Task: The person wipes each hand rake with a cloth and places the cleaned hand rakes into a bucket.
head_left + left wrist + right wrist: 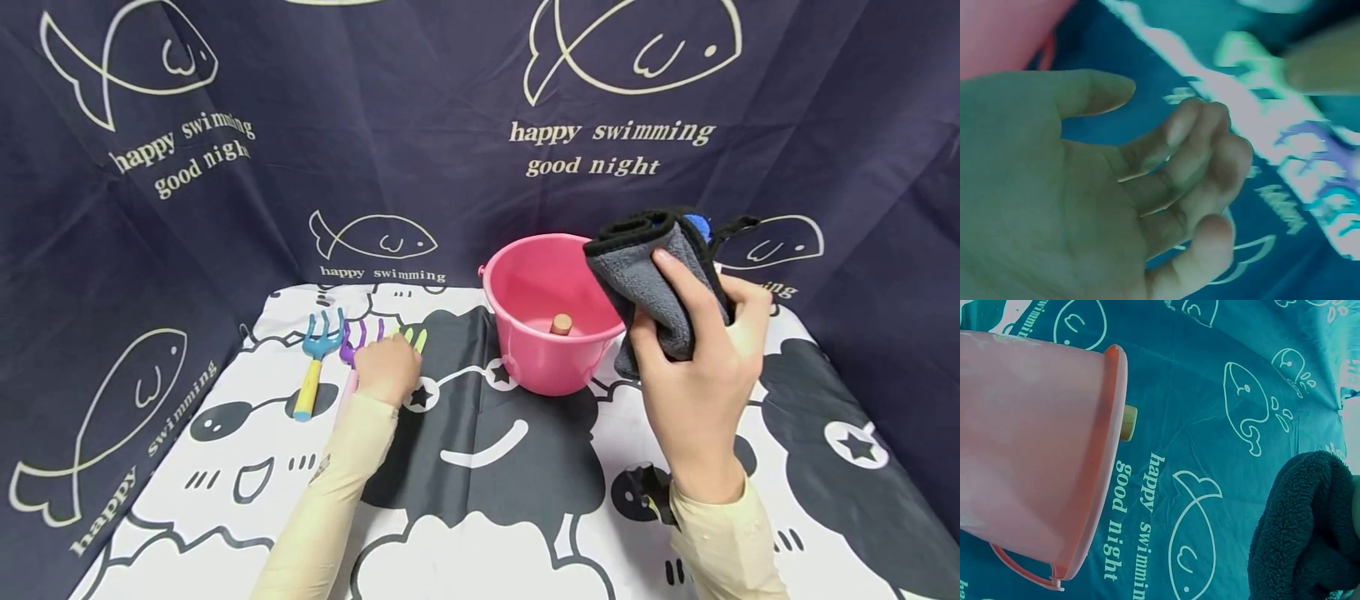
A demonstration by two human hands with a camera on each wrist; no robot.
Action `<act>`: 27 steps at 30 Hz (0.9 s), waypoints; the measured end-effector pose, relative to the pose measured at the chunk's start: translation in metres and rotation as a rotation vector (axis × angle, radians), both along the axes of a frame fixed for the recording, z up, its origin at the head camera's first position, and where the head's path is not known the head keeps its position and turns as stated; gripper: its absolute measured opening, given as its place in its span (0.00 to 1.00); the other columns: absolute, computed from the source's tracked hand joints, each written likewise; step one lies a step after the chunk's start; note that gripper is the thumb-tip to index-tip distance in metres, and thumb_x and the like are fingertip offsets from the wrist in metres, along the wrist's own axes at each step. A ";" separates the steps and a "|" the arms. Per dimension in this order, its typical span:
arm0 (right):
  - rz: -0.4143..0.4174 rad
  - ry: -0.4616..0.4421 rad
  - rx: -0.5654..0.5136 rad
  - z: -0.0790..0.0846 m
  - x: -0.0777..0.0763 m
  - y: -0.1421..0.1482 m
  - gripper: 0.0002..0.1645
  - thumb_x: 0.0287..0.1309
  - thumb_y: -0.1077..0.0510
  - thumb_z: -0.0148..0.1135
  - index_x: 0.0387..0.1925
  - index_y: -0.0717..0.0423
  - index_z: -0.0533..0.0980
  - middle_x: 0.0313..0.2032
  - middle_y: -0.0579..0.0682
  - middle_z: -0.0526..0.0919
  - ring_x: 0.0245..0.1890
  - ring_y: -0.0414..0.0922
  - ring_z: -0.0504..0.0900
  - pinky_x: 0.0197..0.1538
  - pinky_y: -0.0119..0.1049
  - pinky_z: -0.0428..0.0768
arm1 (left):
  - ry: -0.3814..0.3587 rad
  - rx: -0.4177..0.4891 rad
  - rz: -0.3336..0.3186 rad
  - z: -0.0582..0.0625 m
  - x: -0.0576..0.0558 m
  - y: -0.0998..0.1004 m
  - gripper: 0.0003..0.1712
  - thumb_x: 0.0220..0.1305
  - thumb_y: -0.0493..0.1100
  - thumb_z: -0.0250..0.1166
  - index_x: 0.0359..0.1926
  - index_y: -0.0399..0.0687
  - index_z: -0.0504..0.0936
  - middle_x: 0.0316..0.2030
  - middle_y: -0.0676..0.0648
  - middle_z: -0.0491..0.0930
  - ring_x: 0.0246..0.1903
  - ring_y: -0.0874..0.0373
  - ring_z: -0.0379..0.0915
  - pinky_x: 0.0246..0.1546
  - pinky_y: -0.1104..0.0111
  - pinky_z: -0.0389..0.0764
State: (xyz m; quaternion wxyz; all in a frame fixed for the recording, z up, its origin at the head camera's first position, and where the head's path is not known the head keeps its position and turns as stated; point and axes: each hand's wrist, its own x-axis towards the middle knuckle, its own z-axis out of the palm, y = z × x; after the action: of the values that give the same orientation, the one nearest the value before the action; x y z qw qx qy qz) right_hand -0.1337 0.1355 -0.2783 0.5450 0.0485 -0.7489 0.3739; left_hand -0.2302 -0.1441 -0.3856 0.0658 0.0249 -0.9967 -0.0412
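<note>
My right hand (705,375) grips a folded grey cloth (652,275) with black edging and a blue patch, raised beside the pink bucket (547,358). In the right wrist view the cloth (1304,531) shows at the lower right. My left hand (386,371) is over the toy garden forks, its fingers loosely bent in the left wrist view with nothing in them. Around it are a purple fork (348,353) with a pink handle and a fork with yellow-green tines (421,340), partly hidden. Left of these lies a blue fork (322,343) with a yellow handle.
A round wooden end (561,324) shows inside the bucket. A white and dark patterned cover (465,550) lies on the table. Dark blue fabric (420,125) with fish prints rises behind and at both sides. A blurred brownish shape (1329,62) enters the left wrist view.
</note>
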 end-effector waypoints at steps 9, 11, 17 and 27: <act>-0.001 0.019 -0.018 0.001 0.001 0.000 0.23 0.48 0.64 0.63 0.49 0.50 0.84 0.44 0.74 0.72 0.46 0.59 0.72 0.47 0.53 0.69 | -0.152 0.017 0.059 -0.031 -0.001 -0.028 0.24 0.59 0.48 0.57 0.42 0.26 0.80 0.41 0.27 0.85 0.41 0.33 0.80 0.43 0.43 0.80; 0.000 0.021 -0.021 0.002 0.002 0.000 0.23 0.48 0.64 0.63 0.48 0.51 0.84 0.44 0.74 0.72 0.45 0.59 0.72 0.47 0.52 0.68 | -0.154 0.018 0.049 -0.034 0.000 -0.030 0.23 0.59 0.47 0.57 0.41 0.26 0.80 0.40 0.27 0.86 0.40 0.33 0.80 0.42 0.44 0.80; 0.001 0.010 -0.007 0.002 0.002 0.000 0.23 0.48 0.65 0.63 0.48 0.51 0.84 0.43 0.75 0.72 0.46 0.60 0.72 0.47 0.54 0.68 | -0.129 0.025 0.010 -0.039 -0.002 -0.029 0.18 0.59 0.40 0.56 0.39 0.26 0.80 0.37 0.28 0.87 0.38 0.34 0.82 0.38 0.44 0.83; 0.007 0.006 -0.009 0.002 0.003 0.001 0.23 0.48 0.64 0.63 0.49 0.50 0.84 0.44 0.74 0.72 0.46 0.59 0.72 0.47 0.53 0.68 | -0.142 0.059 0.016 -0.040 -0.002 -0.028 0.20 0.58 0.41 0.57 0.40 0.24 0.79 0.38 0.27 0.85 0.39 0.34 0.81 0.40 0.44 0.82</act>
State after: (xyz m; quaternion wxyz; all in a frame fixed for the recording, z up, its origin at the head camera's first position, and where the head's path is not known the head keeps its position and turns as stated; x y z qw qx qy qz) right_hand -0.1305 0.1369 -0.2766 0.5461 0.0496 -0.7455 0.3789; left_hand -0.2317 -0.1721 -0.4253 -0.0055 0.0378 -0.9969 -0.0681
